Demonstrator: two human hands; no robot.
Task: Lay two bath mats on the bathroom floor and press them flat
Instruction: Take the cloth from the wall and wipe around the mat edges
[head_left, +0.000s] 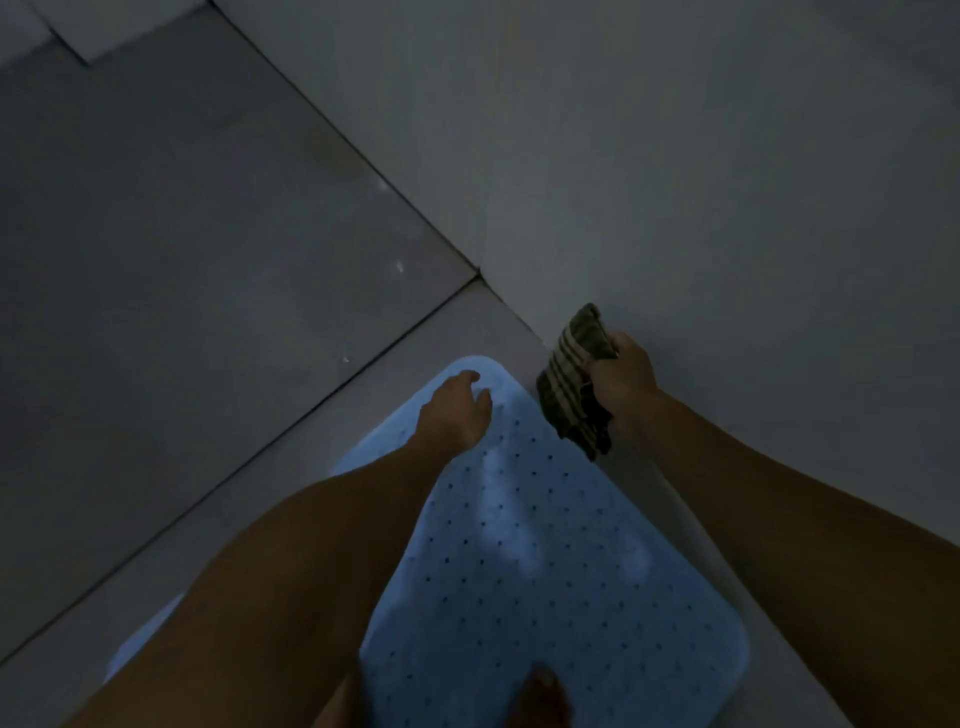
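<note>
Blue mat down on floor, lower centre. Left hand presses its far corner, fingers loosely spread. Right hand clutches folded striped mat, unlaid.

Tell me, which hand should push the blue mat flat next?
Probably the left hand: it rests on the blue mat's far corner, holding nothing. The right hand grips a folded striped cloth.

Blue mat near end cut by bottom edge; left side hidden under forearm.
</note>
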